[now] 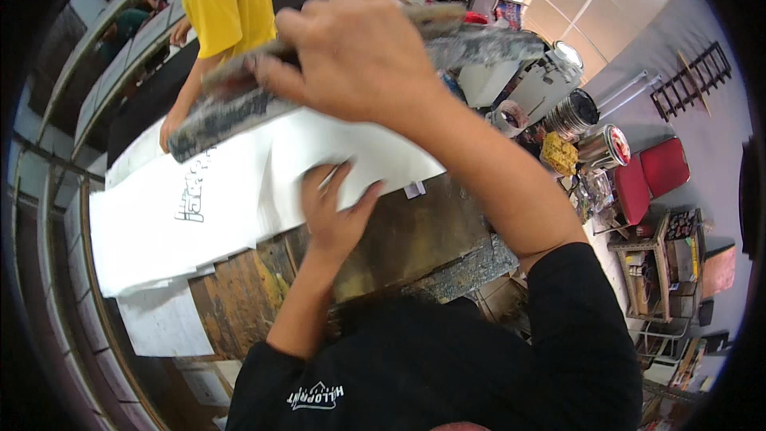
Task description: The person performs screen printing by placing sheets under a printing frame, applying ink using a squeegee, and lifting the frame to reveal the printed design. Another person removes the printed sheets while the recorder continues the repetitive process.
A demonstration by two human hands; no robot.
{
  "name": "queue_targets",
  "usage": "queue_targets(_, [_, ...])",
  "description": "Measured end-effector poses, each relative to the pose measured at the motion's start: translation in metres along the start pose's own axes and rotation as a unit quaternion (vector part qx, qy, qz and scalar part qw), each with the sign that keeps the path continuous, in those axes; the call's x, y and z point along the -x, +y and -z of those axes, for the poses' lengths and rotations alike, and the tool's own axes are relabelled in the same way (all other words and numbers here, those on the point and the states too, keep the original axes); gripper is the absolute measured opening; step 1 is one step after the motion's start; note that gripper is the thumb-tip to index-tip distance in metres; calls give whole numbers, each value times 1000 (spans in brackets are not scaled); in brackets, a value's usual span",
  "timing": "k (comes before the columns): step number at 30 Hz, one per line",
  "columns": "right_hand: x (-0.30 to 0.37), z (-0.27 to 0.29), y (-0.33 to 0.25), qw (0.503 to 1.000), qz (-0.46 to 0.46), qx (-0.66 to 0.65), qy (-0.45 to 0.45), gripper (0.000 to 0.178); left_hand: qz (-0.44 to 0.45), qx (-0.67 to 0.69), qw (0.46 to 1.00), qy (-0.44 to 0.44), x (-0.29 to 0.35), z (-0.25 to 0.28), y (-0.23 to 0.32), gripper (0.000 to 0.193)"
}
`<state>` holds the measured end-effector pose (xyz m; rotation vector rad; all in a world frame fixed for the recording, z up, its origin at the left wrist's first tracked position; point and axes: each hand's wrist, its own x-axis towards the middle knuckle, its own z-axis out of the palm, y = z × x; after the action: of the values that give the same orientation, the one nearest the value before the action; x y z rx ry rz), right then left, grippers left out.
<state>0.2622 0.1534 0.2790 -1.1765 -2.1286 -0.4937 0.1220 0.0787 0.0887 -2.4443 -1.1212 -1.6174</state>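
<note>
My right hand (351, 56) is wrapped round the edge of a long, ink-stained screen printing frame (227, 116). The frame is tilted up above the table and seen nearly edge-on. Below it lie white sheets (215, 231), overlapping one another, with dark printed lettering on one at the left. My left hand (331, 211) is over the near edge of a white sheet with its fingers apart, blurred by motion. Whether its fingertips press on the sheet I cannot tell.
A person in a yellow shirt (227, 4) stands across the table, one hand by the frame's left end. The stained wooden table (399, 247) shows in front of me. Paint cans (604, 146), a yellow sponge-like block (558, 153) and a red chair (664, 168) are at the right.
</note>
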Motion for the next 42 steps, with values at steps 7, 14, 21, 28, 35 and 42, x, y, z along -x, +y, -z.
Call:
queue_targets(7, [80,-32,-17,992,51,-18,113,40,-14,-330,936,-121,-60,77,13,103])
queue_targets(14, [183,-12,32,984,-154,-54,77,84,-17,-225,964,-139,9,54,12,76])
queue_targets(21, [213,-54,222,809,-583,40,59,99,-41,-217,967,-128,46,43,2,70])
queue_targets(28, [158,-55,217,917,-330,8,226,67,-62,-214,967,-123,63,41,-7,67])
queue_targets(35, [42,-109,206,910,-169,241,-292,60,-82,-217,967,-101,65,36,-13,36])
queue_targets(42, [7,-210,213,897,-27,314,-311,28,-86,-237,962,-105,71,35,-15,24])
